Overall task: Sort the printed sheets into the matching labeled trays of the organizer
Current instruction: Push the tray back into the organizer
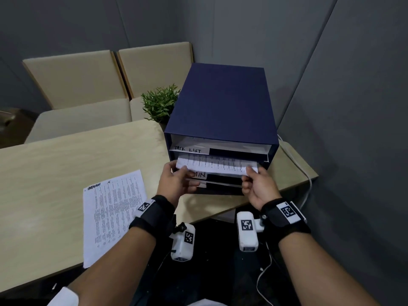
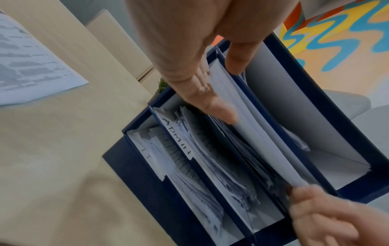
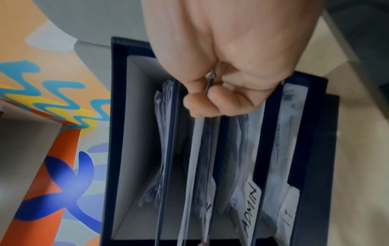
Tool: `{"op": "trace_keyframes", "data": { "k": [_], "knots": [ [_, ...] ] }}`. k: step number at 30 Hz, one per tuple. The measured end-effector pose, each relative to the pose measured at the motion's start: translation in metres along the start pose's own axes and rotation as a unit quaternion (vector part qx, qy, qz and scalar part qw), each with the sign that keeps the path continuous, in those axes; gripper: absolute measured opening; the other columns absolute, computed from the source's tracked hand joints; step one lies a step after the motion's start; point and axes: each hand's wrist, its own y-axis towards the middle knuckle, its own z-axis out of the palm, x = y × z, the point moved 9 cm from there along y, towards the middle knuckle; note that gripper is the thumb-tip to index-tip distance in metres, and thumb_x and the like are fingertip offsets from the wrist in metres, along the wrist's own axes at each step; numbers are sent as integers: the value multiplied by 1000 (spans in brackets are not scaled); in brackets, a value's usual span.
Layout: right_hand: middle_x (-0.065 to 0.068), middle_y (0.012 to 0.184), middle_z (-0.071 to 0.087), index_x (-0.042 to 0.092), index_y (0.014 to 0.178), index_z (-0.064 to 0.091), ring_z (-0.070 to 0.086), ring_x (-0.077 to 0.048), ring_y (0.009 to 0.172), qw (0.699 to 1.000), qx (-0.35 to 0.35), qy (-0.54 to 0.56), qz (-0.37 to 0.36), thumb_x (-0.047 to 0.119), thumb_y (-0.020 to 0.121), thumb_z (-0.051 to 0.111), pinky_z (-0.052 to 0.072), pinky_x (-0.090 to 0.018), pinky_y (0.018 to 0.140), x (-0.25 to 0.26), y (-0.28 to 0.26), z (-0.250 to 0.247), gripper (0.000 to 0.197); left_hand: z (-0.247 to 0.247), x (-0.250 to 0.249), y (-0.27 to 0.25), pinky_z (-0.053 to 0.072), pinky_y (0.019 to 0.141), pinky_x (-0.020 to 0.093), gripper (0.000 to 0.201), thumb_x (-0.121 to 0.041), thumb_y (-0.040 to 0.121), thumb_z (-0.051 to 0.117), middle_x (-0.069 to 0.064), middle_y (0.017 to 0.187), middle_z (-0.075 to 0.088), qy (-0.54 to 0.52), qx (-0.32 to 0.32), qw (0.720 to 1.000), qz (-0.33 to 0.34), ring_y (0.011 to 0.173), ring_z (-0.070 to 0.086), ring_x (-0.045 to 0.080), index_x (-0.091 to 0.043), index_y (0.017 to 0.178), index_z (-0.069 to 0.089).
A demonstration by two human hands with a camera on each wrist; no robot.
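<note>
A: Both grips on one printed sheet (image 1: 217, 166). Left hand (image 1: 176, 182) pinches its left edge, right hand (image 1: 258, 184) pinches its right edge; sheet half inside the organizer (image 1: 223, 102), in the second tray from the top, under the "TASK LIST" tray (image 1: 220, 149).

B: Label of that second tray?

A: Cannot tell; the sheet and hands cover it. Below it sit the "ADMIN" tray (image 3: 250, 199) and the "I.T." tray (image 3: 288, 214).

B: Progress?

A: Every tray already holds paper, so I judge sorting well advanced. This sheet is not yet fully in.

B: Remaining?

A: At least one more sheet (image 1: 112, 215), flat on the worktop (image 1: 55, 162), left of the organizer, untouched.
</note>
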Motion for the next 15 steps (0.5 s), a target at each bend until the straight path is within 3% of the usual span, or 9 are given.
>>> {"op": "trace_keyframes", "data": {
  "k": [6, 10, 15],
  "knots": [
    [-10, 86, 66, 10, 106, 42, 67, -18, 52, 997, -16, 78, -20, 5, 101, 41, 45, -20, 41, 4, 11, 24, 7, -36, 9, -9, 51, 51, 28, 23, -9, 99, 45, 9, 86, 62, 25, -10, 1000, -10, 61, 62, 24, -14, 121, 40],
    [-7, 81, 65, 13, 97, 52, 65, -15, 52, 997, -12, 60, -40, 11, 100, 47, 46, -20, 43, -2, 6, 28, 6, -69, 18, -6, 49, 59, 30, 23, -5, 97, 46, 9, 89, 63, 53, -18, 998, -21, 62, 63, 21, -12, 118, 43],
    [-5, 68, 62, 15, 85, 55, 60, -13, 50, 997, 50, -46, -47, 10, 98, 51, 44, -20, 44, -30, -16, 69, 14, -129, 22, 5, 49, 69, 33, 22, -7, 94, 52, 9, 96, 61, 125, -35, 991, -33, 82, 63, 23, -13, 115, 51]
  ]
}}
